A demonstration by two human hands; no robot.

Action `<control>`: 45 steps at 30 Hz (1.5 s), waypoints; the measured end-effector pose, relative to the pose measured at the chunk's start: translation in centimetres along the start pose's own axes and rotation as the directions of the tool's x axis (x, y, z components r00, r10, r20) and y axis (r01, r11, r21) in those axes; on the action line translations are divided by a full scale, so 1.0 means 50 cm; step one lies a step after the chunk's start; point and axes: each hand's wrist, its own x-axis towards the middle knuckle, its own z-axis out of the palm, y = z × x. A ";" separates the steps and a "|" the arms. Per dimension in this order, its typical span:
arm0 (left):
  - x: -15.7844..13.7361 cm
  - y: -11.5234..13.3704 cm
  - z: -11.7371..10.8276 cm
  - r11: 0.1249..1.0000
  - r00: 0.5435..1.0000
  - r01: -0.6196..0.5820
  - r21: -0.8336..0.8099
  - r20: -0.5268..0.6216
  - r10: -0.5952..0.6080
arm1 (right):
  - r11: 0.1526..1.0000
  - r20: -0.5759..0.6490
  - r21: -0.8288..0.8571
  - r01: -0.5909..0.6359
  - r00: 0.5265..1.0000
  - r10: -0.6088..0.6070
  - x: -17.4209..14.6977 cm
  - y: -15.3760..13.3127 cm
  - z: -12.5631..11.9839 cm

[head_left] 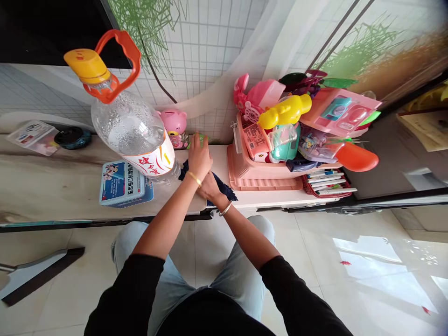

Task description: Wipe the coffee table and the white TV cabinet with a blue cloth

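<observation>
Left hand (199, 158) at green item (201, 138), right hand (209, 185) on cloth (227, 188); can't tell either grip. Cabinet (219, 161) underneath, wall (217, 56) beyond, bottle (122, 123) left, bin (243, 163) right.

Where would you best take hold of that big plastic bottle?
Probably by the orange handle, coming from the person's right: its open loop juts out that way from the neck, beside the yellow cap. The bottle's clear body is broad and rounded, so likely a poorer grip.
</observation>
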 end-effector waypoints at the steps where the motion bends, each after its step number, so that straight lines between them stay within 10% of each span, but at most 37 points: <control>1: 0.036 0.002 0.010 0.998 0.998 0.044 0.040 0.043 -0.046 | 1.000 0.008 -0.010 0.016 1.000 -0.016 -0.010 -0.007 -0.005; 6: 0.111 0.000 0.038 0.972 0.965 0.168 0.165 0.172 -0.196 | 0.991 0.011 0.047 0.122 0.992 -0.123 -0.091 -0.056 -0.028; 16: 0.075 0.018 0.033 0.976 0.979 0.097 0.196 0.158 -0.130 | 0.982 -0.027 0.081 0.169 0.985 -0.168 -0.184 -0.091 -0.027; 24: -0.162 0.019 -0.108 0.972 0.967 -0.227 -0.067 -0.137 0.217 | 0.981 -0.008 0.121 0.151 0.988 -0.151 -0.153 -0.051 -0.028; 30: -0.350 -0.057 -0.182 0.979 0.925 -0.167 -0.114 -0.362 0.116 | 0.970 -0.054 0.243 0.004 0.998 0.009 -0.034 0.028 -0.008; 39: -0.413 -0.082 -0.180 0.973 0.935 -0.131 -0.192 -0.351 0.056 | 0.944 -0.055 0.252 -0.212 0.971 0.232 0.114 0.082 -0.002; 45: -0.443 -0.111 -0.233 0.981 0.907 -0.111 -0.160 -0.420 0.034 | 0.996 -0.028 0.025 -0.087 0.996 0.088 0.057 0.010 -0.003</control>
